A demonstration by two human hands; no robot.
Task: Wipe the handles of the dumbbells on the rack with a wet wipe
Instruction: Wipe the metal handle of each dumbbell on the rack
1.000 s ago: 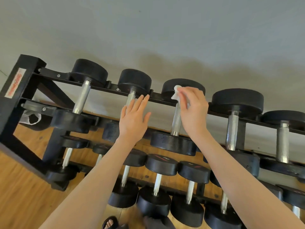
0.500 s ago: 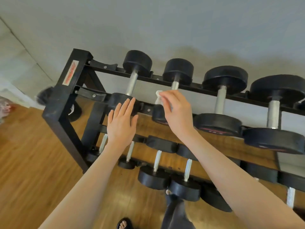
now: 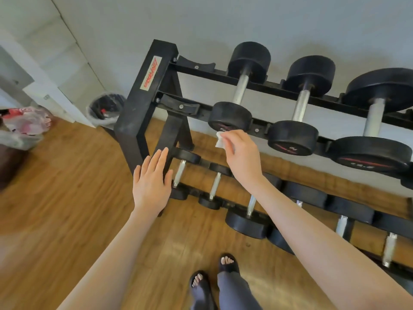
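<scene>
While the person stands facing the black dumbbell rack (image 3: 143, 95), the right hand (image 3: 242, 156) pinches a crumpled white wet wipe (image 3: 220, 140) between thumb and fingertips, holding it just in front of the rack's upper tier. The wipe hangs right below the near head of the first top-tier dumbbell (image 3: 232, 116), close to it, though I cannot tell whether it touches. That dumbbell's silver handle (image 3: 240, 88) runs back toward the wall, bare and well above the wipe.

The left hand (image 3: 152, 183) is spread flat, fingers straight and together, holding nothing; it hovers in front of the rack's end post, near the lower tier. Whether the fingertips touch the frame I cannot tell.

Further along the rack's upper tier sit a second dumbbell (image 3: 292, 137) and a larger third dumbbell (image 3: 372, 154), each resting crosswise on the two rails. On the lower tier a row of small dumbbells (image 3: 180, 173) lies with short silver handles, partly hidden behind the right forearm.

Beside the rack's end post, against the wall, stands a lined waste bin (image 3: 104, 109). Farther from the rack, on the wooden floor (image 3: 67, 186), lie some plastic bags (image 3: 24, 126). In front of the rack, the person's feet in dark sandals (image 3: 214, 276) stand on the floor.
</scene>
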